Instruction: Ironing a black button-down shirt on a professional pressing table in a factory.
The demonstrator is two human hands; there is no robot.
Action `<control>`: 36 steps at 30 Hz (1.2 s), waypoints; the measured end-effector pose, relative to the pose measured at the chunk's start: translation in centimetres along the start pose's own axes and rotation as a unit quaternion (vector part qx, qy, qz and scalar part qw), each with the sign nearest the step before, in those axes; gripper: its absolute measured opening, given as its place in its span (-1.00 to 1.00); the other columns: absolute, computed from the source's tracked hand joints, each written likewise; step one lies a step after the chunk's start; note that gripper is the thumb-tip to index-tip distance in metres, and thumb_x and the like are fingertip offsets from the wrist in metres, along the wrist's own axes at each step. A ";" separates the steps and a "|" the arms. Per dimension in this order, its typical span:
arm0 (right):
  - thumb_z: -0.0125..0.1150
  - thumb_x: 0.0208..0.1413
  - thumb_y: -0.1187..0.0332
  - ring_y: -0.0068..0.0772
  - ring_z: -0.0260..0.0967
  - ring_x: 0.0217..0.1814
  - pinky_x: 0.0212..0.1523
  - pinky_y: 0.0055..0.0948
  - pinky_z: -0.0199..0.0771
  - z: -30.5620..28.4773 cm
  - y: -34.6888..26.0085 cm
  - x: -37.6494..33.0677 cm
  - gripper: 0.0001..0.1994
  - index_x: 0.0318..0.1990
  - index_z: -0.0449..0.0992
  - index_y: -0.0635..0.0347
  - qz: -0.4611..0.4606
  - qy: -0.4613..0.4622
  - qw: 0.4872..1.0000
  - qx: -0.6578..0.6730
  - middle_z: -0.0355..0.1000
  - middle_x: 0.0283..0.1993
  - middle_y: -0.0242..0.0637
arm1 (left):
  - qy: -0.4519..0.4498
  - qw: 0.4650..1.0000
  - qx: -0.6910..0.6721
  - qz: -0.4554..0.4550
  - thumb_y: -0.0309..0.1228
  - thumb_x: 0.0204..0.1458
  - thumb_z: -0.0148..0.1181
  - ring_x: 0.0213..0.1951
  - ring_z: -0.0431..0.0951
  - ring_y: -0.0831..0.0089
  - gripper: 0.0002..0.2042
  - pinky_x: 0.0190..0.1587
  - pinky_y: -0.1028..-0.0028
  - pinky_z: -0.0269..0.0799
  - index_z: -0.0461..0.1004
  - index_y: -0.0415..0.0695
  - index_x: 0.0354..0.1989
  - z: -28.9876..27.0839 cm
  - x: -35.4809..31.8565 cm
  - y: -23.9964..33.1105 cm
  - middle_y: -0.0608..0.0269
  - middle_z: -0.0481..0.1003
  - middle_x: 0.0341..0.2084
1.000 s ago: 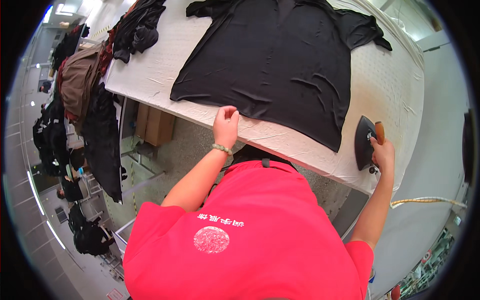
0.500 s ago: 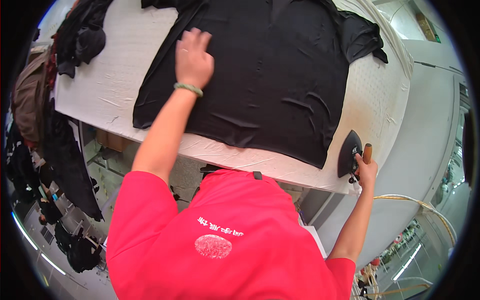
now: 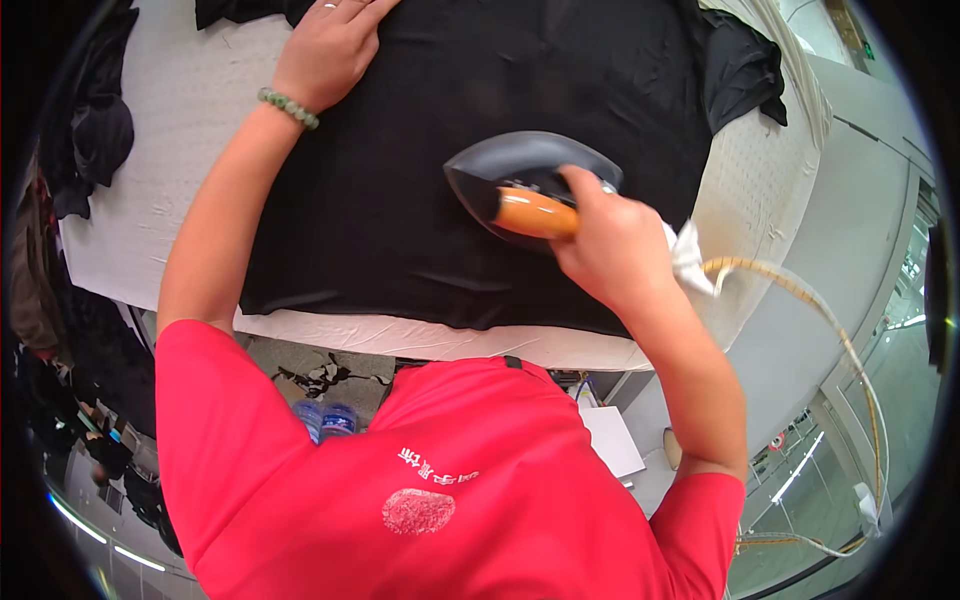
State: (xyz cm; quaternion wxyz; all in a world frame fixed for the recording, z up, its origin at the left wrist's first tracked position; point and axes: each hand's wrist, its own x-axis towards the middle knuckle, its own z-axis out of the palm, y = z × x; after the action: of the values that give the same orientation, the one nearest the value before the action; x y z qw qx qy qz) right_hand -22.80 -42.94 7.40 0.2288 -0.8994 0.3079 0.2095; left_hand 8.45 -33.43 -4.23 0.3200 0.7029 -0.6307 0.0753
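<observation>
A black short-sleeved shirt lies spread on a white padded ironing table. My right hand grips the wooden handle of a clothes iron, which is over the shirt's right-of-middle area, its pointed end toward the left. Whether the soleplate presses the cloth or hovers just above it, I cannot tell. My left hand lies on the shirt's left edge near the top of the view. Its fingers are stretched out and hold nothing; a green bead bracelet circles the wrist.
A yellowish hose and pale cord loop from the iron past the table's right side. More dark garments lie on the table's left end. Below the front edge stand plastic bottles and a white flat panel.
My right hand has brought the iron from the table's right edge leftward over the shirt. My left hand has moved up and left along the cloth. The shirt's lower wrinkles look flatter.
</observation>
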 end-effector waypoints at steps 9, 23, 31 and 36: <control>0.40 -0.03 0.37 0.11 0.60 -0.27 -0.23 -0.04 0.59 -2.0 -0.6 7.0 -0.57 0.06 0.53 0.10 -0.020 0.213 0.975 -0.065 0.59 -0.36 0.00 | -0.016 0.783 0.090 -0.615 -0.14 0.18 0.35 -0.19 0.60 0.27 -0.59 -0.07 0.32 0.50 0.50 -0.25 -0.04 -13.2 -19.9 5.4 0.13 0.58 -0.26; 0.15 0.09 0.42 -0.13 0.61 -0.55 -0.57 -0.17 0.59 9.0 -22.2 3.1 -0.74 -0.13 0.44 0.47 -0.243 -0.078 0.965 -0.063 0.56 -0.56 -0.13 | 0.142 0.714 -0.112 -0.676 -0.29 0.33 0.19 -0.49 0.33 0.71 -0.80 -0.42 0.63 0.23 0.48 -0.20 -0.18 -18.0 -28.5 7.5 0.42 0.47 -0.50; 0.24 0.13 0.27 -0.04 0.66 -0.34 -0.33 -0.11 0.65 6.8 -19.4 4.9 -0.60 -0.03 0.46 0.47 -0.157 -0.048 0.986 -0.024 0.62 -0.39 0.01 | 0.222 0.720 -0.154 -0.639 -0.36 0.34 0.17 -0.42 0.44 0.68 -0.82 -0.34 0.64 0.40 0.51 -0.22 -0.08 -17.3 -27.6 10.3 0.36 0.51 -0.41; 0.38 0.17 0.08 -0.02 0.60 -0.27 -0.19 -0.16 0.55 0.2 -2.2 4.2 -0.59 -0.07 0.59 0.27 0.068 0.135 0.987 0.056 0.60 -0.36 -0.03 | 0.199 0.736 -0.218 -0.609 -0.40 0.34 0.16 -0.38 0.49 0.65 -0.84 -0.26 0.62 0.47 0.51 -0.23 -0.06 -14.8 -23.4 12.2 0.34 0.53 -0.37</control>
State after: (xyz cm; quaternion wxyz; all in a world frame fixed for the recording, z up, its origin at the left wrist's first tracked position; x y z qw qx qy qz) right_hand -18.43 -43.23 5.72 0.2205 -0.8819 0.4081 0.0838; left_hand -3.06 -5.73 -0.26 0.5600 0.8170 0.0114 -0.1372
